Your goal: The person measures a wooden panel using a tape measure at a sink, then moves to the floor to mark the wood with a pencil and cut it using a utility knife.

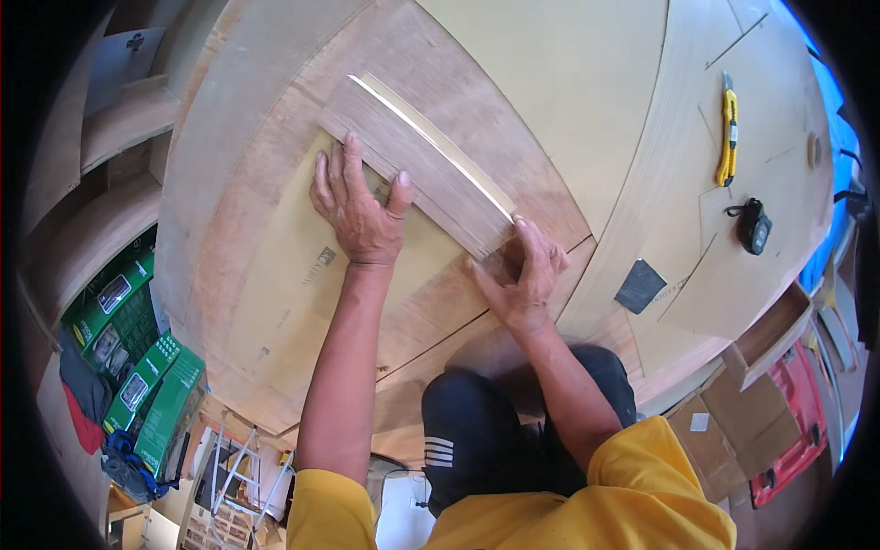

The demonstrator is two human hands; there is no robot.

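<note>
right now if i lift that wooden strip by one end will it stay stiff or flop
The wooden strip is long, flat and looks thin, so it would probably sag a little yet hold its shape. It seems light for its length. The left hand presses it flat and the right hand is at its near end, so it may slide on the smooth board if released.

A woodworking workshop: plywood sheets (513,64) cover the desk (229,156) across the upper frame, a yellow utility knife (728,133) and black tape measure (754,225) lie at upper right, green tool boxes (137,348) stack at lower left, and cardboard boxes (733,412) sit at lower right.
</note>
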